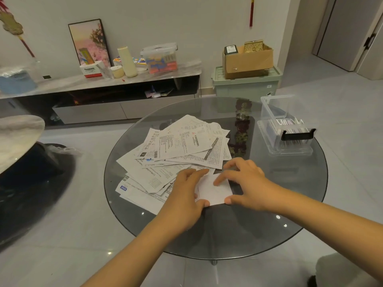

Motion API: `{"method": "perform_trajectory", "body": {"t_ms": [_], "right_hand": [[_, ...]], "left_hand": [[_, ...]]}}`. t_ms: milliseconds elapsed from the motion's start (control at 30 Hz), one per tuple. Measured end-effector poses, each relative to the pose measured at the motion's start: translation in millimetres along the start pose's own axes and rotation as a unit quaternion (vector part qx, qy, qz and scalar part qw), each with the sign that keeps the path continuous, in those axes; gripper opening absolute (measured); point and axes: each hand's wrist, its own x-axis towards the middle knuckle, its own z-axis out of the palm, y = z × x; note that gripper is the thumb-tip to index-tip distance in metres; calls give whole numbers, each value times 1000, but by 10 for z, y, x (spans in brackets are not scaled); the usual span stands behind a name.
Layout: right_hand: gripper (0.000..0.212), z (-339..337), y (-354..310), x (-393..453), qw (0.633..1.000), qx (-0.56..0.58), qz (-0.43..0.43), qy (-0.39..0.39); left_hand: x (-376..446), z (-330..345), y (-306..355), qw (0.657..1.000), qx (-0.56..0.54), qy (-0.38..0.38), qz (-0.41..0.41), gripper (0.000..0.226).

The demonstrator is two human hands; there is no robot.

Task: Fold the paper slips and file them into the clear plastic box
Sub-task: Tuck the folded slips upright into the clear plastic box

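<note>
Both my hands are down on a folded slip (214, 188) near the front edge of the table (228, 235). My left hand (186, 193) presses its left side, fingers out almost flat and thumb at the near edge. My right hand (244, 183) presses its right side, one finger on top of the paper and thumb at the near corner. Neither hand is curled around it; both just push it flat on the glass.

Just behind the slip, and partly under my left hand, lies the pile (176, 150) of loose papers, spread over the middle and left of the table. Many have print and bar codes on them.

At the right edge of the table sits the box (288, 131), well apart from my hands. Its lid (275, 106) stands open at the back, and it has a black clip on the front. Some folded papers stand inside it.

Past the far edge of the table I can see a green bin (246, 85) on the floor with a brown carton (248, 59) on top.
</note>
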Motion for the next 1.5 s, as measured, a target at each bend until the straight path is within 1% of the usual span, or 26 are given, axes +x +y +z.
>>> {"method": "perform_trajectory", "body": {"t_ms": [67,133,167,300,400,500,567,700,800,900,1000,1133,1233,1300,1367,1467,1500], "right_hand": [[36,-19,7,-22,997,-54,-58,8],[34,-29,20,-29,992,-87,-93,-7],[33,-36,21,-30,990,-95,-100,-14],[30,-46,37,-47,985,-117,-128,12],[24,-4,8,-48,978,-141,-149,31],[23,43,-13,-35,978,-134,-147,64],[21,30,-26,-29,985,-103,-120,62],[17,-11,25,-37,994,-29,-86,67],[22,10,19,-30,996,8,-63,64],[28,58,13,15,996,12,-27,82],[30,122,1,87,994,34,6,101],[38,158,4,154,995,26,18,96],[43,121,28,188,997,25,28,64],[40,85,54,195,999,8,17,43],[37,60,84,176,999,-17,1,31],[36,52,105,119,998,-53,-20,40],[36,54,100,93,997,-64,-28,43]], "left_hand": [[-6,-20,-16,998,50,11,41,52],[-8,-53,-17,990,109,4,86,37],[-5,-67,-19,985,138,-5,105,33],[25,-90,-19,968,204,-12,148,32],[60,-79,-4,963,221,-11,151,35],[67,-79,19,963,223,-10,151,46],[76,-84,27,962,231,-16,146,47],[105,-94,72,967,212,7,138,24],[112,-69,86,981,161,37,102,21],[127,-44,70,989,119,61,59,12],[166,-7,50,992,103,60,28,19],[238,31,27,998,32,51,-9,29],[258,30,5,998,31,52,-5,36],[265,14,-15,997,46,56,6,35],[258,0,-24,996,60,61,11,29],[239,7,-21,993,93,61,49,13],[222,13,-12,991,106,56,62,14]]}}
